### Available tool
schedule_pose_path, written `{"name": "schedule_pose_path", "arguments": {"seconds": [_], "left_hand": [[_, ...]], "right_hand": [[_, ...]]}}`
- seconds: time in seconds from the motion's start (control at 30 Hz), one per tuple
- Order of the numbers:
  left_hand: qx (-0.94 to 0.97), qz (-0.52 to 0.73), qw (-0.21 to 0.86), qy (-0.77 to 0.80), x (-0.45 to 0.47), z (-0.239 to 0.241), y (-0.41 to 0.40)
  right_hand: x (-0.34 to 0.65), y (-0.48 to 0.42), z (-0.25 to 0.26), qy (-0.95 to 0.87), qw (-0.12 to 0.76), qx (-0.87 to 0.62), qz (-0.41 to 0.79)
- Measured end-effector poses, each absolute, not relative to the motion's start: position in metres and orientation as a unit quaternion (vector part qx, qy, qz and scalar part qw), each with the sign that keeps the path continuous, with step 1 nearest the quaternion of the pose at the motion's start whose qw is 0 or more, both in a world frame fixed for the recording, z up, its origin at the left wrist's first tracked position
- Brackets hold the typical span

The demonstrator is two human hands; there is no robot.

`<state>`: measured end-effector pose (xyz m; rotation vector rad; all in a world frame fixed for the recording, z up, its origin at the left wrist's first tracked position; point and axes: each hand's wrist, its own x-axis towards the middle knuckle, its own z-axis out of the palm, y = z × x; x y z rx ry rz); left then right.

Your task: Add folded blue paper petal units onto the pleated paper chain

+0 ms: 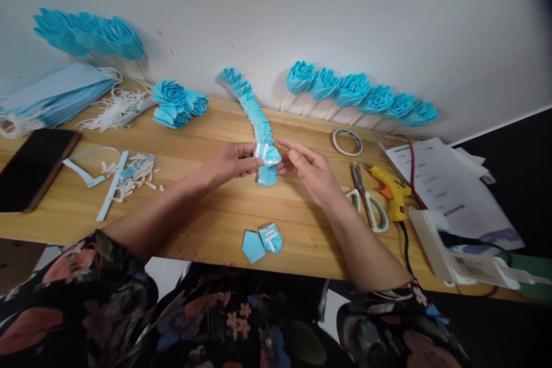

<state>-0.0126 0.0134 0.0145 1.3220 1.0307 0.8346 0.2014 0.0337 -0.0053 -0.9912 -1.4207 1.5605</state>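
My left hand [235,161] pinches a blue petal piece [271,154] with white tape strips on it between thumb and fingers. It is over the lower end of a curved row of overlapping pleated blue petals [254,112]. My right hand [313,169] is at the piece's right tip, index finger stretched out and thumb apart from it. Its lower fingertips are close to the edge; whether they touch it is unclear. Nearer the table's front edge lie a plain blue pentagon-shaped petal [253,246] and another petal with white strips [271,238].
Finished blue flowers on sticks [352,89] lean against the wall; others [172,103] lie left. Right are a tape roll [347,142], scissors [365,198], yellow glue gun [393,190], power strip [444,253] and papers. Left are masks [64,92], a phone [37,167] and white scraps [135,178].
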Motion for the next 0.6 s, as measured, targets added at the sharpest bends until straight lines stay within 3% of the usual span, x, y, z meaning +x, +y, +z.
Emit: {"name": "schedule_pose_path", "arguments": {"seconds": [0.6], "left_hand": [[0.551,0.387,0.577,0.461,-0.0130,0.0048,0.0157]], "right_hand": [[0.1967,0.0296,-0.0015,-0.629,0.338,-0.400,0.574]]}}
